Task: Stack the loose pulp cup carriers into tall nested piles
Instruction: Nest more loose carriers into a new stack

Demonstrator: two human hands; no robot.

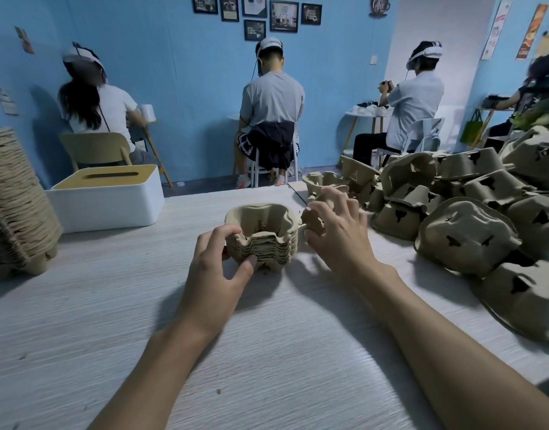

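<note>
On the pale wood-grain bench (267,352) a short nested pile of pulp cup carriers (267,240) stands upright in the middle, open side up. The left hand (217,268) grips it from the near left side: the thumb presses the front of the lower layers and the fingers (226,234) curl round the left edge.

Just right of the pile, the right hand (341,234) is arched over a loose carrier (311,219), its fingers spread and curled down round it, with the thumb below the carrier's near edge. This carrier sits close to the pile's right rim; whether the two touch cannot be told.

Along the right side of the bench lies a heap of loose carriers (472,218), most of them turned bottom up and tumbled over one another. At the far left edge a tall nested pile (15,200) of carriers leans slightly. Between it and the hands stands a white tissue box (112,206) with a yellowish slotted lid.
</note>
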